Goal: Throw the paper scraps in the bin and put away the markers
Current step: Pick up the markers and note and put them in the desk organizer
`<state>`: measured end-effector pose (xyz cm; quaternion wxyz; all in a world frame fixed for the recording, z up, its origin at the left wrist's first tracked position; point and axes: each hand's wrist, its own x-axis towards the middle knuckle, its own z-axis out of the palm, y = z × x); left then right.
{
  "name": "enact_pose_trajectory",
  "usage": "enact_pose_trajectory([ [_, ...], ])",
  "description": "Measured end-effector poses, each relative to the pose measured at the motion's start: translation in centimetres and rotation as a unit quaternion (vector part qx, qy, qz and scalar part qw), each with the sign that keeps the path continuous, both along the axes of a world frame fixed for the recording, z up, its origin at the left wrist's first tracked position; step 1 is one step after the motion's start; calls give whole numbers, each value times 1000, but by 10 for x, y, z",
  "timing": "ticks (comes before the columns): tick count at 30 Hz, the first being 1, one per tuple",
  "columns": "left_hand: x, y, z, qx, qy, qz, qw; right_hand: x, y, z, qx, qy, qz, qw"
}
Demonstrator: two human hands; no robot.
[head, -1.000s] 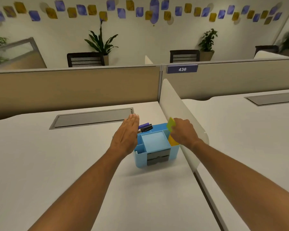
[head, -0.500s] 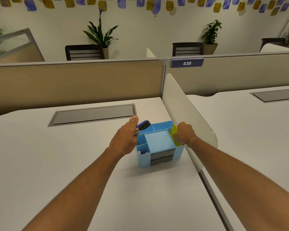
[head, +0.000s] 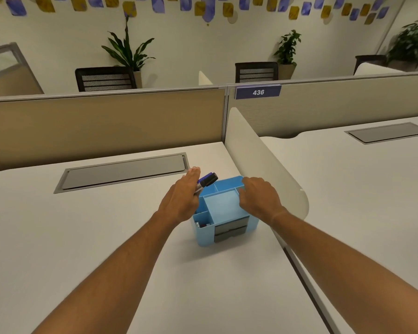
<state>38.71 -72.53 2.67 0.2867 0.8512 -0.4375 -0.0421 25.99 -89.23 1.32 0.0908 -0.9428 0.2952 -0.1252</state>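
Markers (head: 208, 179), blue- and black-capped, gripped in left hand (head: 181, 201); right hand (head: 258, 201) curls into blue organiser (head: 204, 237), grip unclear.

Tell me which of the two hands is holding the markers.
The left hand: the markers stick out from under its fingers, above the blue organizer. The right hand sits at the organizer's right side and shows no marker.
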Motion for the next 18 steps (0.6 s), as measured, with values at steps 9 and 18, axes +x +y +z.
enact_pose_trajectory([
  [9, 0, -17, 7, -105, 123, -16, 987, -7, 19, -7, -169, 42, 124, 977],
  [18, 22, -35, 9, -211, 382, -12, 900, -18, 23, -17, -155, 53, 112, 980],
])
